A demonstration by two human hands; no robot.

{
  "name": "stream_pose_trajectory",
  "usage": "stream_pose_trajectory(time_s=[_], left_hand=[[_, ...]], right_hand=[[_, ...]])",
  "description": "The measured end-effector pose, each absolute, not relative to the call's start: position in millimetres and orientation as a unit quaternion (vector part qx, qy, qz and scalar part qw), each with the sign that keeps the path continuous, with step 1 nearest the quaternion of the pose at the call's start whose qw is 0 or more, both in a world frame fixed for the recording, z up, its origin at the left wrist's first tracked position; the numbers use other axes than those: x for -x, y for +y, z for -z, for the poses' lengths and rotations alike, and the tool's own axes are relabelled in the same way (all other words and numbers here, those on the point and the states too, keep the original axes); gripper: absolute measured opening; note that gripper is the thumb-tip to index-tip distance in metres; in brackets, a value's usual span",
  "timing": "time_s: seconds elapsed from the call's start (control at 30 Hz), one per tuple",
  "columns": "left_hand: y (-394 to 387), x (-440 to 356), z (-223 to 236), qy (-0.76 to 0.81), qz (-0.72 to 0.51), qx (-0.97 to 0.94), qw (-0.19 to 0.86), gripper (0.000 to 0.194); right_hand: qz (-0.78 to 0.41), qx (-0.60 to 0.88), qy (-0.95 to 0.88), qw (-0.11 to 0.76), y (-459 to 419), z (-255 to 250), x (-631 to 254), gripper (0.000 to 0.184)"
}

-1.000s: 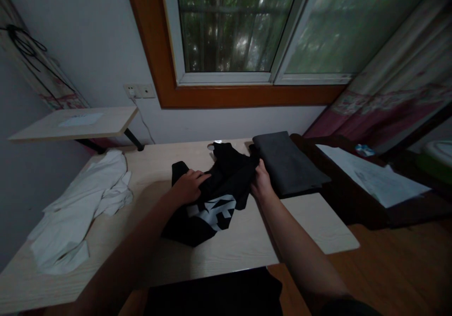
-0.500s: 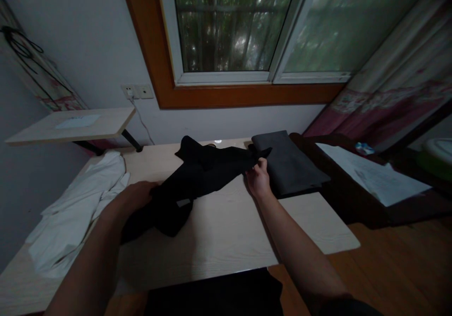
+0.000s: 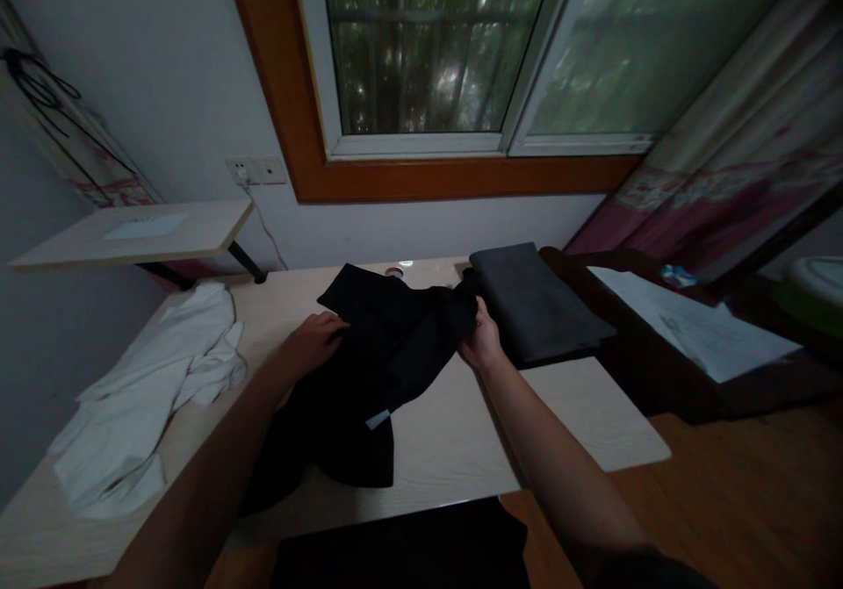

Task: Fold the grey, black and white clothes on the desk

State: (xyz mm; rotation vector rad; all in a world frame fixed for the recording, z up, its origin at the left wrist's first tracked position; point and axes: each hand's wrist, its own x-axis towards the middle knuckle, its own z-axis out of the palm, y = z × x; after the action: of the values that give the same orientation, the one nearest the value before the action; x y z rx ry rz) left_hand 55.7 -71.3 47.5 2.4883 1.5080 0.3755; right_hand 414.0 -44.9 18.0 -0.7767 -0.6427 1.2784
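Note:
A black garment [image 3: 395,343], with the look of a T-shirt, lies loosely bunched over the table [image 3: 448,448]. From its lower side sticks out a small pale label [image 3: 378,419]. My left hand [image 3: 316,341] has its fingers closed on the cloth's left part, below a sleeve-like flap [image 3: 352,290]. At the garment's right end, my right hand [image 3: 482,336] grips the edge, with some fingertips hidden by the fabric. The cloth between both hands is wrinkled, and its near end hangs low beside my left forearm.
Crumpled white cloth [image 3: 151,396] lies on the left of the table, below a raised shelf [image 3: 138,229]. A folded dark grey item [image 3: 536,304] rests at the right, close to my right hand. A small round object [image 3: 393,271] sits near the wall. Farther right is a paper sheet [image 3: 691,321].
My left hand has moved up and right along the garment. The cloth has spread wider, with its lower part and label shifting nearer me. My right hand stays about where it was.

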Motion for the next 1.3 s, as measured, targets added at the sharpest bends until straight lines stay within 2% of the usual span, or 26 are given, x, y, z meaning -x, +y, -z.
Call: stream_pose_trajectory(time_s=[0.13, 0.27, 0.43, 0.57, 0.73, 0.83, 0.93, 1.03, 1.17, 1.3], left_hand=[[-55.6, -83.5, -30.5, 0.545, -0.104, -0.830, 0.052, 0.037], [-52.8, -84.2, -33.4, 0.599, -0.048, -0.799, 0.016, 0.037], [-59.4, -33.3, -47.4, 0.699, 0.027, -0.714, -0.005, 0.029], [-69.6, 16.1, -55.7, 0.738, 0.072, -0.671, -0.021, 0.031], [-74.1, 49.2, -59.1, 0.750, 0.151, -0.640, 0.065, 0.032], [-73.4, 51.2, -63.1, 0.740, 0.173, -0.641, 0.107, 0.029], [-75.2, 38.6, -71.3, 0.753, 0.152, -0.634, 0.082, 0.039], [-77.0, 15.7, -76.4, 0.747, 0.082, -0.659, 0.011, 0.045], [-75.1, -16.1, -64.6, 0.658, -0.013, -0.751, -0.047, 0.036], [-72.9, -39.8, -38.0, 0.609, -0.076, -0.788, -0.050, 0.037]], right_hand=[[-0.574, 0.363, -0.294, 0.672, -45.9, -16.1, -415.8, 0.029], [-0.562, 0.367, -0.289, 0.683, -43.8, -11.7, -419.9, 0.033], [-0.512, 0.369, -0.291, 0.719, -37.3, -5.2, -418.4, 0.037], [-0.487, 0.393, -0.354, 0.696, -35.8, 3.0, -413.3, 0.032], [-0.397, 0.443, -0.479, 0.646, -44.4, 6.5, -414.4, 0.022], [-0.335, 0.442, -0.514, 0.654, -48.9, 4.2, -417.0, 0.021], [-0.264, 0.449, -0.512, 0.683, -50.9, 1.3, -418.1, 0.025], [-0.158, 0.477, -0.537, 0.678, -54.1, -3.8, -417.9, 0.025], [-0.018, 0.483, -0.633, 0.605, -61.2, -15.2, -414.2, 0.020], [0.006, 0.470, -0.720, 0.510, -60.6, -19.3, -406.8, 0.024]])
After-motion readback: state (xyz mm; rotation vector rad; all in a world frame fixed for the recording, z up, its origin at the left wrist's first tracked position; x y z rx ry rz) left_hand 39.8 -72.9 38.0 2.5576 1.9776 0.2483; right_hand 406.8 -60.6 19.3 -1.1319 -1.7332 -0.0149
